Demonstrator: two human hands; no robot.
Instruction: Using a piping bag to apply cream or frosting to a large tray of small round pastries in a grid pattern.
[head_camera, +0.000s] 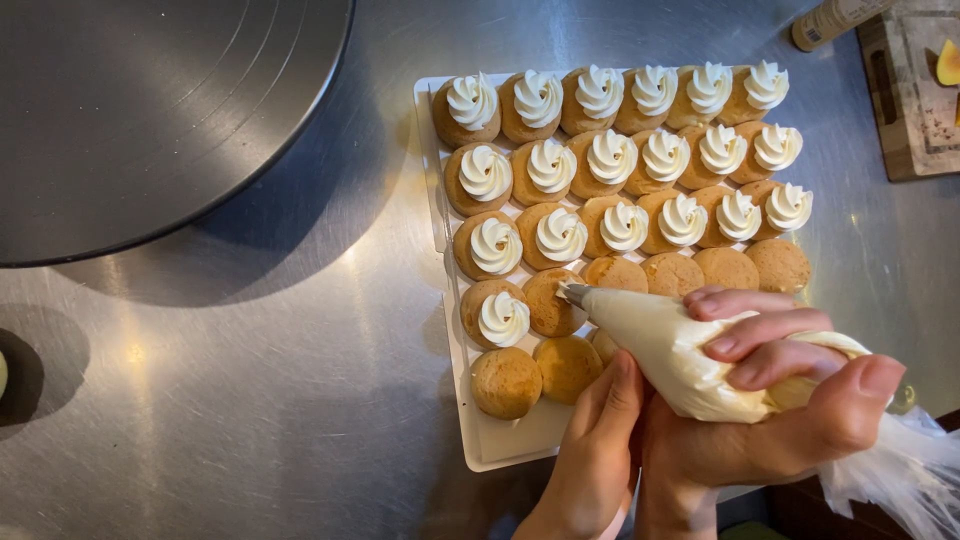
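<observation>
Cream fills the clear piping bag (690, 360), which the right hand (790, 400) grips around its fat rear part, fingers curled over the top and thumb pressed along the near side. The left hand (600, 440) sits just beside and below it, its fingers laid against the underside of the bag; how tightly it holds cannot be told. Ahead of the right hand's fingertips the metal nozzle (574, 293) touches down on a bare puff (548, 303), one row from the bottom of the white tray (478, 432). Beyond the hands, the upper rows of puffs carry white swirls (612, 157); a topped puff (497, 313) lies just past the nozzle. Plain puffs (727, 268) lie next to the right hand's knuckles, and two more (507, 383) sit just off the left hand's fingertips. Behind the right hand the bag's loose tail (900, 470) spreads out over the steel table (250, 400).
</observation>
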